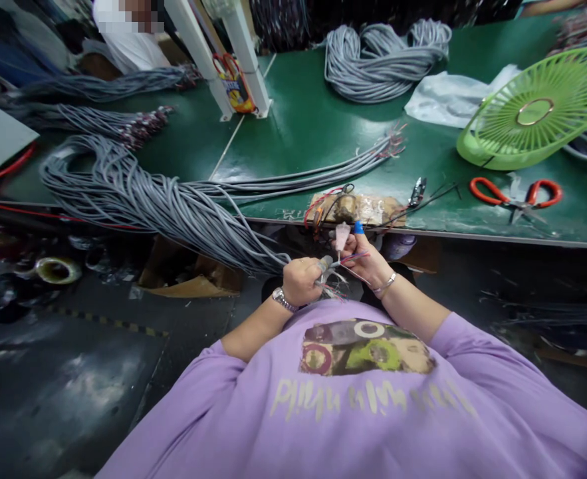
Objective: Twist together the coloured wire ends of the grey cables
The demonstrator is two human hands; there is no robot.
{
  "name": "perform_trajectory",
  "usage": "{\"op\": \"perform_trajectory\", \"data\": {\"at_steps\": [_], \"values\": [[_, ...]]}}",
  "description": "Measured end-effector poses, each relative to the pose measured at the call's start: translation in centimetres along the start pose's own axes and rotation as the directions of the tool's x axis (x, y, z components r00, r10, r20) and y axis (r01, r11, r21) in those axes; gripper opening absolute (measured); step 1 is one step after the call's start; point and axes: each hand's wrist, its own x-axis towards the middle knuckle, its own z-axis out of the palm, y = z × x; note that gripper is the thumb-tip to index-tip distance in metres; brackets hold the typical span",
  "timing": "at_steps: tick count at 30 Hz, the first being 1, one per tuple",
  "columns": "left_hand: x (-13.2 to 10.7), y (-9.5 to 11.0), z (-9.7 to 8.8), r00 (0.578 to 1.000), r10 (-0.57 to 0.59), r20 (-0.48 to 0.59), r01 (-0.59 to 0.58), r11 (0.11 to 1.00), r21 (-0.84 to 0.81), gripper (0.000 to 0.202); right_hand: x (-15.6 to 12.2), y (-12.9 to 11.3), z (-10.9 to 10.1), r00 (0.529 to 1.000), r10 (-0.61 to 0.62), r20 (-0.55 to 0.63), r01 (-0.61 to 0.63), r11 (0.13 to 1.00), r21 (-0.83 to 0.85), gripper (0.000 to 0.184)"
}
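My left hand [300, 283] is closed around the ends of grey cables [258, 249], with loose thin wires [332, 291] fanning out below the fist. Close beside it, my right hand [370, 266] has its fingers bent together at the stripped cable end, on thin coloured wires [355, 257]. A blue cover [358, 227] and a pale pink cover [342, 236] sit on two of its fingertips. From the fist, the grey cables run left to a large looped bundle [118, 179] on the bench. Just beyond my hands lies a wooden board [373, 209] with wires and a taped lump.
On the green bench [293, 140], orange-handled scissors [517, 199] and a green fan [532, 113] lie at right. A coiled cable bundle [383, 63] lies behind, near a white post [253, 60]. Someone in white [128, 40] is at far left. A cardboard box [188, 269] stands below.
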Motion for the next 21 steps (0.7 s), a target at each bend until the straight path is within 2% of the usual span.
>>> {"op": "perform_trajectory", "data": {"at_steps": [4, 8, 10, 12, 14, 16, 17, 19, 21], "values": [[-0.7, 0.9, -2.1, 0.997, 0.046, -0.064, -0.052, 0.993, -0.102, 0.040, -0.4, 0.1, -0.8, 0.999, 0.042, 0.000, -0.042, 0.998, 0.042, 0.058], [-1.9, 1.5, -3.8, 0.996, 0.051, -0.066, -0.059, 0.991, -0.117, 0.045, -1.0, 0.0, -1.1, 0.993, 0.118, -0.027, -0.116, 0.992, 0.059, 0.055], [-2.6, 1.6, -4.1, 0.997, 0.037, -0.066, -0.045, 0.990, -0.134, 0.040, -1.2, 0.0, -1.2, 0.991, 0.129, -0.037, -0.127, 0.991, 0.047, 0.053], [-3.1, 1.6, -4.1, 0.998, -0.039, -0.054, 0.030, 0.986, -0.162, 0.032, -1.3, 0.0, -1.3, 0.992, 0.118, -0.048, -0.116, 0.993, 0.037, 0.052], [-3.2, 1.6, -3.9, 0.983, -0.184, -0.009, 0.177, 0.956, -0.235, 0.026, -1.5, 0.1, -1.4, 0.994, 0.101, -0.051, -0.100, 0.995, 0.030, 0.052], [-3.0, 1.8, -3.8, 0.925, -0.372, 0.082, 0.375, 0.854, -0.360, 0.027, -1.6, 0.1, -1.6, 0.995, 0.092, -0.048, -0.091, 0.996, 0.023, 0.051], [-2.7, 1.8, -3.7, 0.871, -0.471, 0.138, 0.481, 0.762, -0.434, 0.030, -1.8, 0.1, -1.6, 0.995, 0.093, -0.044, -0.092, 0.996, 0.017, 0.050], [-2.2, 1.9, -3.6, 0.730, -0.640, 0.240, 0.638, 0.512, -0.575, 0.036, -2.0, 0.1, -1.8, 0.994, 0.097, -0.041, -0.097, 0.995, 0.004, 0.048], [-1.8, 1.9, -3.4, 0.601, -0.737, 0.308, 0.683, 0.275, -0.677, 0.040, -2.2, 0.0, -1.9, 0.994, 0.100, -0.046, -0.100, 0.995, -0.006, 0.045]]}}
